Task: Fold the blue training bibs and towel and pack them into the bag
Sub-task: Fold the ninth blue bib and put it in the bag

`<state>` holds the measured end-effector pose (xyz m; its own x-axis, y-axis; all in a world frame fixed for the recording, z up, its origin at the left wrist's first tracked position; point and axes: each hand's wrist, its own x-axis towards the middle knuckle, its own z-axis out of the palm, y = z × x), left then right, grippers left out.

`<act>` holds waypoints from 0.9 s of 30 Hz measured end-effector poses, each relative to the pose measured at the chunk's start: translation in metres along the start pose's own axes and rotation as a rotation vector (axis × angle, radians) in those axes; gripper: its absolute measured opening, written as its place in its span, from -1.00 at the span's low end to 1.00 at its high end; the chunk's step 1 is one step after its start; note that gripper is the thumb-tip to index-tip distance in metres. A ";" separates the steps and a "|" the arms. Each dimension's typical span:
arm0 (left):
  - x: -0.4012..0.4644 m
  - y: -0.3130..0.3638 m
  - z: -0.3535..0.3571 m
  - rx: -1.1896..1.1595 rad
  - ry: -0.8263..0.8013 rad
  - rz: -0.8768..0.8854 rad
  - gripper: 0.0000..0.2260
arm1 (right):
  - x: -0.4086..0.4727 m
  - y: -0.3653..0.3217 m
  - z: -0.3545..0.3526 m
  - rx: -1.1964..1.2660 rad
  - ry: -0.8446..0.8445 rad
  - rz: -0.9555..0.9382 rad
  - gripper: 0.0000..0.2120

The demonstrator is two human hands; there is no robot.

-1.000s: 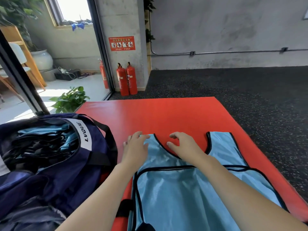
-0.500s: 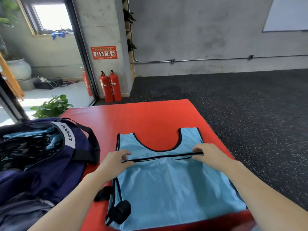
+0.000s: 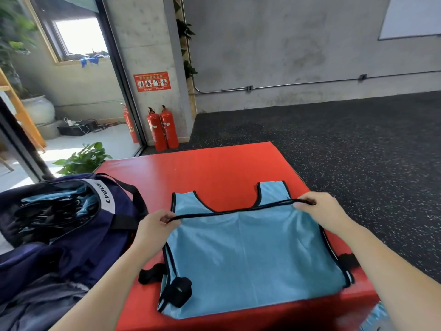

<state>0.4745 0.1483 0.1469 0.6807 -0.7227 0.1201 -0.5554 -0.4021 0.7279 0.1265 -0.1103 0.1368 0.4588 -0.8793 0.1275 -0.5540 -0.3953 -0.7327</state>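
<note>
Head view: left hand [image 3: 155, 223] and right hand [image 3: 319, 209], fingers pinching the bib [image 3: 250, 254] hem corners taut, likely squaring a fold on the red tabletop [image 3: 214, 170].

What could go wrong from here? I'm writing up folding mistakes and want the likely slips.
1. Each hand, left and right, pinches only the thin black hem of the bib; the slick fabric may slip from either grip.
2. The bib's near edge lies at the mat's front edge, so it could slide off.
3. The black straps stick out and may bunch in the fold.
</note>
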 end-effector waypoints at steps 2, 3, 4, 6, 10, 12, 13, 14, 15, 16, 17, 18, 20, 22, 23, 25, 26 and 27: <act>0.004 0.004 -0.005 -0.025 0.048 0.010 -0.79 | 0.005 -0.001 -0.002 0.074 0.048 -0.010 -0.93; 0.006 0.005 -0.006 -0.041 0.068 0.017 -0.76 | 0.007 -0.003 -0.002 0.113 0.062 -0.012 -0.96; 0.009 0.006 -0.006 -0.061 0.085 0.022 -0.75 | 0.011 -0.004 -0.001 0.140 0.072 -0.013 -0.98; 0.016 0.009 -0.005 -0.099 0.110 0.018 -0.78 | 0.020 -0.006 0.001 0.165 0.091 -0.025 -0.95; 0.042 0.016 0.001 -0.168 0.170 0.007 -0.93 | 0.046 -0.009 0.009 0.182 0.148 -0.039 -0.91; 0.058 0.017 0.006 -0.188 0.209 -0.004 -0.93 | 0.059 -0.009 0.016 0.184 0.172 -0.033 -0.90; 0.066 0.015 0.009 -0.191 0.220 -0.019 -0.92 | 0.065 -0.008 0.020 0.185 0.176 -0.026 -0.90; 0.072 0.012 0.012 -0.187 0.224 -0.036 -0.92 | 0.070 -0.005 0.026 0.176 0.168 -0.013 -0.90; 0.077 0.006 0.016 -0.175 0.212 -0.054 -0.90 | 0.074 -0.001 0.032 0.153 0.145 0.008 -0.90; 0.081 0.000 0.020 -0.149 0.179 -0.074 -0.87 | 0.078 0.004 0.037 0.114 0.109 0.034 -0.90; 0.084 -0.007 0.024 -0.112 0.124 -0.104 -0.83 | 0.079 0.010 0.042 0.059 0.071 0.055 -0.90; 0.085 -0.013 0.028 -0.073 0.063 -0.133 -0.78 | 0.081 0.015 0.046 -0.002 0.039 0.067 -0.91; 0.086 -0.023 0.034 -0.017 -0.009 -0.161 -0.71 | 0.081 0.022 0.051 -0.089 0.018 0.072 -0.93; 0.086 -0.027 0.035 -0.002 0.003 -0.163 -0.70 | 0.082 0.022 0.051 -0.108 0.026 0.062 -0.91; 0.085 -0.025 0.034 0.018 0.012 -0.163 -0.74 | 0.082 0.021 0.051 -0.107 0.029 0.058 -0.90; 0.083 -0.022 0.033 0.098 0.031 -0.160 -0.89 | 0.080 0.019 0.051 -0.101 0.036 0.070 -0.93; 0.082 -0.021 0.032 0.136 0.039 -0.153 -0.95 | 0.079 0.018 0.051 -0.095 0.040 0.082 -0.95; 0.081 -0.022 0.032 0.164 0.051 -0.150 -0.91 | 0.078 0.017 0.050 -0.092 0.045 0.091 -0.95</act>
<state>0.5265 0.0809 0.1195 0.7824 -0.6203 0.0564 -0.5138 -0.5916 0.6213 0.1872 -0.1722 0.1005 0.3736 -0.9227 0.0950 -0.6538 -0.3346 -0.6786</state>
